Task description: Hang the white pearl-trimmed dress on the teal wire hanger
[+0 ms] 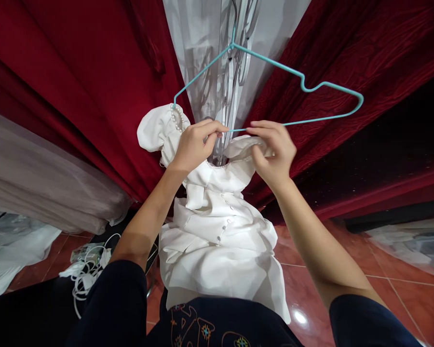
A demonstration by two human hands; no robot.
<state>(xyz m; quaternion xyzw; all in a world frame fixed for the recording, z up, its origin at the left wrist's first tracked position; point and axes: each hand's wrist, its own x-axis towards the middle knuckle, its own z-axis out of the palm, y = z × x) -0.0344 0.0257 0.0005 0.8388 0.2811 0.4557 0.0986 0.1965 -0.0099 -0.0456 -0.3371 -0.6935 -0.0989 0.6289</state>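
Note:
A thin turquoise clothes hanger (267,59) spans the upper middle, its hook at the top. My left hand (197,144) is closed in a pinch on the hanger's lower bar. A white dress (220,231) with pearl trim at the neckline and small round buttons hangs below. One puffed sleeve side sits over the hanger's left end; the right end is bare. My right hand (277,152) curls around the dress's other shoulder, fingertips by the lower bar and thumb below. The fabric inside its grasp is partly hidden.
Dark red curtains (75,82) hang on both sides, with white drapery and metal scrollwork (235,82) between them. White cables (85,279) lie in a heap at the lower left. Pale sheer fabric (47,178) hangs at left above red floor tiles (304,289).

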